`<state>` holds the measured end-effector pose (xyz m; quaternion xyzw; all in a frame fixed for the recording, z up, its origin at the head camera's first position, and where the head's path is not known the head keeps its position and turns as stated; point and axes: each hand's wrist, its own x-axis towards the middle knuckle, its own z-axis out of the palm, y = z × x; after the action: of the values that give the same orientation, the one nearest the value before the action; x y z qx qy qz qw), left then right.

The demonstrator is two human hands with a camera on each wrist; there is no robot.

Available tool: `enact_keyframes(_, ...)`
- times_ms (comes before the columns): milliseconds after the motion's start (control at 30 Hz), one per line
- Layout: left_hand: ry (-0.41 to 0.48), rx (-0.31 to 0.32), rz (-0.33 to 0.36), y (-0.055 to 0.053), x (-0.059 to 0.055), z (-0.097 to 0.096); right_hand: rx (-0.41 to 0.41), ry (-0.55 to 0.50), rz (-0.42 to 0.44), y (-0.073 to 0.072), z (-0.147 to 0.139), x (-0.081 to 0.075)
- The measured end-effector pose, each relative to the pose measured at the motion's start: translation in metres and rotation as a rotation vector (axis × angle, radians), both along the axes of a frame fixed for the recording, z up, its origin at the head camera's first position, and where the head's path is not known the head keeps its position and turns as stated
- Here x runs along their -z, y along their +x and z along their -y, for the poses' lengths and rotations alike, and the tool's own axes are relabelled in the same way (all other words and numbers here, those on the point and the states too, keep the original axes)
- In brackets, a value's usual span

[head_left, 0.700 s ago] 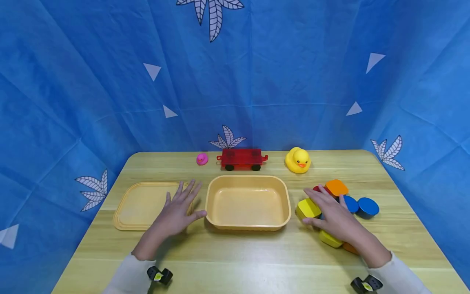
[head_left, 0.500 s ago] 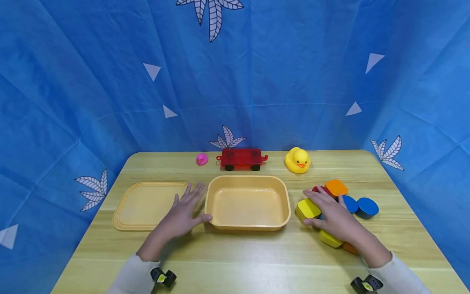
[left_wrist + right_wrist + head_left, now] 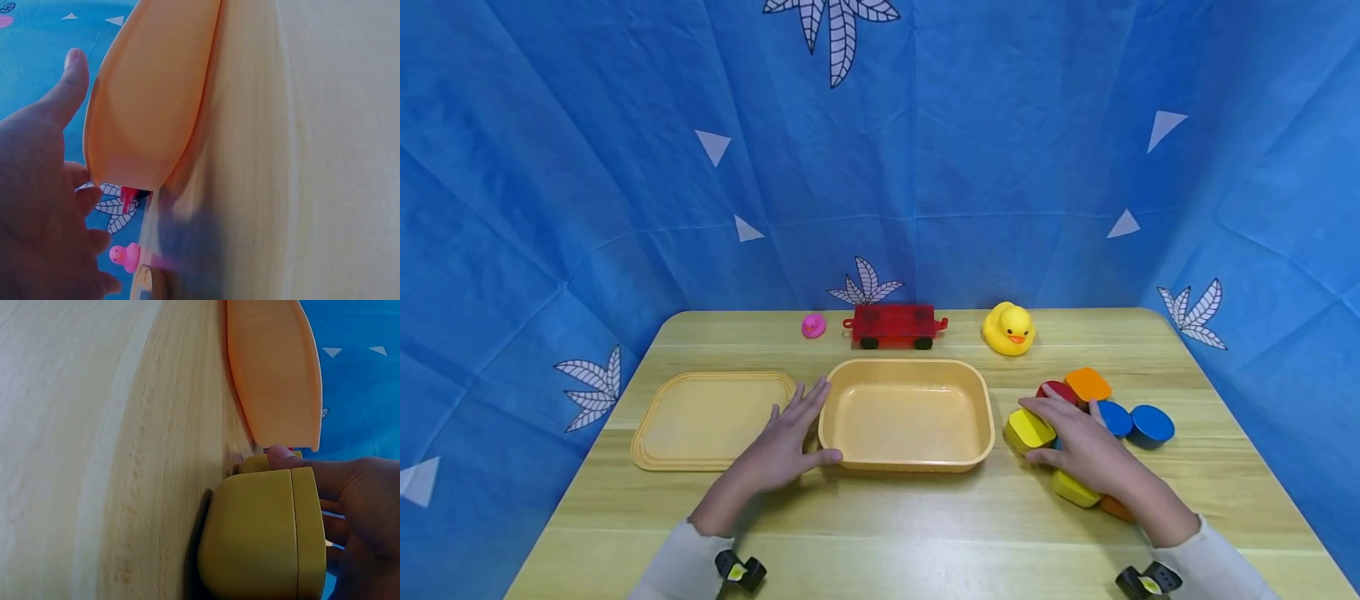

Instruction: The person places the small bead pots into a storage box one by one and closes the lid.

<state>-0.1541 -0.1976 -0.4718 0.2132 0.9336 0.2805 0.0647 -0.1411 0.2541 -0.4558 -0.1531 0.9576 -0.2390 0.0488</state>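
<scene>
- As it stands between both hands, the tray (image 3: 906, 418) is probably placed for either to reach.
- The lid (image 3: 707, 417) lies flat at left, likely to leave the tray open.
- The left hand (image 3: 784, 446), fingers spread, flanks the tray, perhaps to steady it; contact is unclear.
- The right hand (image 3: 1088, 448), also spread, straddles a yellow block (image 3: 1028, 427); I cannot tell if it touches.
- A second yellow block (image 3: 253, 537) shows its seam only in the right wrist view.

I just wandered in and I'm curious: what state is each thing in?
Tub: upright, empty
Tray: lying flat
Wagon: on its wheels
Pink duck: upright
Yellow duck: upright
Blocks: bunched together, some partly hidden
Left hand: fingers apart, at the tub's edge
Right hand: over the blocks
</scene>
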Motion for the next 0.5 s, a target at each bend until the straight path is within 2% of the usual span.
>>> enact_keyframes(300, 0.006, 0.001, 0.011, 0.0006, 0.0010, -0.0001, 0.004, 0.000, -0.007, -0.0014, -0.0003, 0.0024)
enact_keyframes(500, 0.010, -0.003, 0.038, 0.0013, -0.0006, -0.0008, 0.004, -0.014, -0.022, -0.0006, -0.0003, -0.0017)
